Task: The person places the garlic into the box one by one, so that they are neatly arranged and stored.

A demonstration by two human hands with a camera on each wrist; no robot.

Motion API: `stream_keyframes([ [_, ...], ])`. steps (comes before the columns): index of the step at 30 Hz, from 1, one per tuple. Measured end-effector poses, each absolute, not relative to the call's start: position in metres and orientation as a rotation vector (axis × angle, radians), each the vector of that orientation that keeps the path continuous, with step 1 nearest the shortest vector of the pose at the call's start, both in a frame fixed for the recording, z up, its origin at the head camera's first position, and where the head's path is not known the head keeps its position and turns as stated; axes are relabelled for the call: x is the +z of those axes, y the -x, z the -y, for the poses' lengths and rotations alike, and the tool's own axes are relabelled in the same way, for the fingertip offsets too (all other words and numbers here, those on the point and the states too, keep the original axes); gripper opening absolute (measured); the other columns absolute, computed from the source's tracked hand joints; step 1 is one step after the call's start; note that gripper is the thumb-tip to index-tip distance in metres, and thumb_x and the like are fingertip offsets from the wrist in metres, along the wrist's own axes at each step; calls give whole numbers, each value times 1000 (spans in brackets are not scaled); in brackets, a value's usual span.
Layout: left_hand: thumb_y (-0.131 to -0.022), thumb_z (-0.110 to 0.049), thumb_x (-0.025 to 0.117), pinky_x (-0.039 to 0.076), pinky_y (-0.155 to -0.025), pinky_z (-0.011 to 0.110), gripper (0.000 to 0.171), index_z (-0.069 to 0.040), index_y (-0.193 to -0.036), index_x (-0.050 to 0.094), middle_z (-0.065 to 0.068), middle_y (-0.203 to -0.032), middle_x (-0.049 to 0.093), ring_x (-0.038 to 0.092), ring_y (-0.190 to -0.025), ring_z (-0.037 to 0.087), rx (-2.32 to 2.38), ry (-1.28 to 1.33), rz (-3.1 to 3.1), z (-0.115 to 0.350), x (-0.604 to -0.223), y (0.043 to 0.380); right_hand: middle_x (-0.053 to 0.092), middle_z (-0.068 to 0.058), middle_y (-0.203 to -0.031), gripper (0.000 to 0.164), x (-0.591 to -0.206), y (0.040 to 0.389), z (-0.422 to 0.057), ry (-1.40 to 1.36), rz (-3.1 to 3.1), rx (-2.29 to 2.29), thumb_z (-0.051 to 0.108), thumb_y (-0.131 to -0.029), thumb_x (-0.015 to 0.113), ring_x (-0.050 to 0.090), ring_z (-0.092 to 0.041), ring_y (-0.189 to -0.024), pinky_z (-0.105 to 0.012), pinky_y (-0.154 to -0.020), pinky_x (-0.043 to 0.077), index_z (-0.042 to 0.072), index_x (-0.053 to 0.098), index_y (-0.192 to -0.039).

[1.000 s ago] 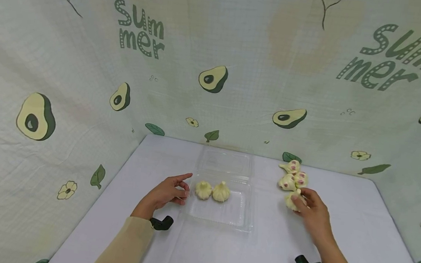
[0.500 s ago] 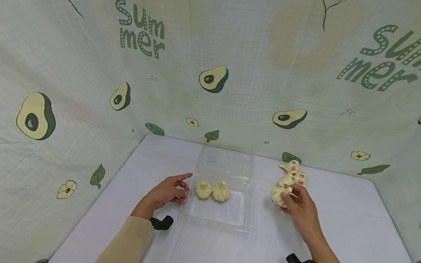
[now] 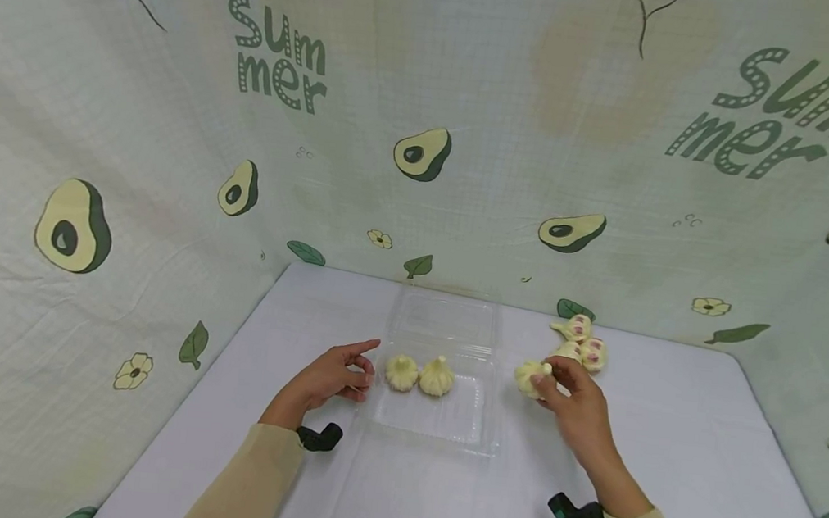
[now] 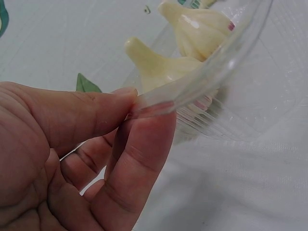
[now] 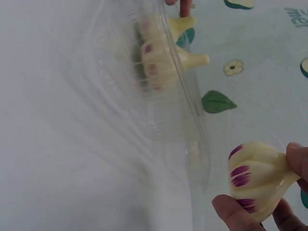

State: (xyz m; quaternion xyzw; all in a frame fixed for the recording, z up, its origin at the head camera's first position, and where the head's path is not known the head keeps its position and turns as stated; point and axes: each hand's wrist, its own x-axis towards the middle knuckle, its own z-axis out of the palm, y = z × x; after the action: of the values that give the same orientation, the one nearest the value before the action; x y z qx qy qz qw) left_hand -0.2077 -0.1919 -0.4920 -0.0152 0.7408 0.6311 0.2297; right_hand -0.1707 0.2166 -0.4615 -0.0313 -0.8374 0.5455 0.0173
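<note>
Head view: the right hand (image 3: 581,405) holds a garlic bulb (image 3: 527,377).

Clear rectangular plastic box (image 3: 468,412): smooth, glossy. Cream, purple-streaked garlic bulb (image 5: 260,173): smooth, softly glossy. White cloth-covered counter (image 3: 423,498): matt. Pale green avocado-print cloth backdrop (image 3: 498,151): matt, creased.

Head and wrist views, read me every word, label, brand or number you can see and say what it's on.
"sum mer", left green print on the cloth backdrop, head view.
"sum mer", right green print, same cloth backdrop.
Right wrist view, upper right edge: green lettering on the cloth backdrop, cut off and too blurred to read fully.
Garlic bulbs and clear container: no readable text.
</note>
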Motion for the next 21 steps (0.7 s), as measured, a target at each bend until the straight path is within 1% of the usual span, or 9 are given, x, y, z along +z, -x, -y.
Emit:
stream_keyframes([
  [4,-98,7,68,62,-68,30,77,-17,-165,39,11,-110,60,65,-74,17,1732,37,-2039,192,-492,209,57,-19,-141,40,-456,175,-205,62,2607,1712,20,-104,70,52,-43,-142,-30,-86,64,3,57,-138],
  [5,-98,7,68,62,-68,30,77,-17,-165,39,11,-110,60,65,-74,17,1729,37,-2041,192,-493,209,58,-19,-140,39,-455,176,-202,51,2611,1702,20,-104,71,53,-43,-141,-34,-88,64,4,58,-137],
  [7,-98,7,68,62,-69,30,77,-18,-165,40,10,-110,60,66,-75,17,1731,43,-2035,192,-492,209,62,-18,-138,37,-455,178,-197,24,2626,1652,21,-103,72,56,-42,-139,-44,-98,61,5,61,-135],
  [9,-97,6,69,62,-69,30,77,-18,-165,40,11,-110,60,66,-75,17,1732,40,-2037,193,-492,210,65,-17,-137,35,-455,181,-192,-14,2634,1610,22,-102,73,58,-41,-137,-55,-107,54,6,64,-132],
  [11,-97,6,69,62,-69,30,78,-17,-165,39,11,-110,60,65,-74,17,1732,37,-2037,193,-492,210,67,-17,-136,34,-456,183,-187,-44,2638,1581,23,-101,74,59,-40,-137,-61,-112,48,7,66,-130],
  [12,-97,6,69,62,-68,30,78,-17,-165,39,10,-110,60,65,-74,17,1731,36,-2036,193,-492,210,68,-16,-136,33,-457,184,-184,-57,2639,1570,23,-101,75,59,-39,-136,-62,-113,47,8,67,-129],
  [14,-97,6,69,62,-68,30,78,-17,-165,38,10,-110,60,65,-74,17,1728,32,-2037,193,-492,210,69,-15,-135,32,-458,186,-180,-80,2641,1564,23,-100,75,59,-38,-137,-60,-111,49,8,69,-128],
  [18,-98,6,68,62,-68,29,78,-17,-165,38,10,-110,60,65,-75,17,1732,33,-2034,193,-492,209,70,-15,-134,31,-461,188,-171,-129,2642,1567,21,-100,76,60,-37,-136,-53,-106,55,8,70,-127],
  [21,-97,7,68,62,-68,30,78,-18,-165,39,10,-109,60,65,-76,17,1738,39,-2033,192,-492,209,71,-16,-132,30,-463,188,-165,-152,2653,1572,20,-99,76,64,-37,-132,-49,-103,57,8,70,-126],
])
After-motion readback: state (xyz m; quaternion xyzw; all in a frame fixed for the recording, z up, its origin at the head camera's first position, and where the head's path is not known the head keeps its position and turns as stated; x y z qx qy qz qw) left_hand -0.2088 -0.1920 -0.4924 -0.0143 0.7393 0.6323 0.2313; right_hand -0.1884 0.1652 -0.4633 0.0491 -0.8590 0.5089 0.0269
